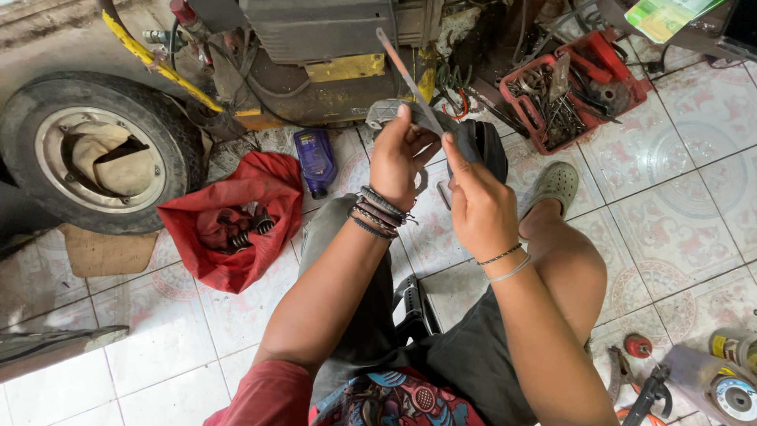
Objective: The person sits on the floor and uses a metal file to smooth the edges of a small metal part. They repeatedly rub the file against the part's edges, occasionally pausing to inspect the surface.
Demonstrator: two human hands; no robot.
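My left hand [400, 158] and my right hand [479, 207] are raised together over my knees and both grip a small grey metal part [430, 120]. A thin flat metal strip [400, 67] sticks up and to the left from between the fingers. My left thumb presses on the part's top; my right forefinger points up along its side. Which hand holds the strip I cannot tell. Dark braided bands circle my left wrist, thin ones my right.
A wheel with tyre [98, 150] lies at left beside a red cloth bag [236, 217] holding springs. A purple bottle [315, 162] stands by a machine frame [315, 55]. A red tool tray [572, 87] sits at upper right; pliers [623, 371] and cans lie at lower right.
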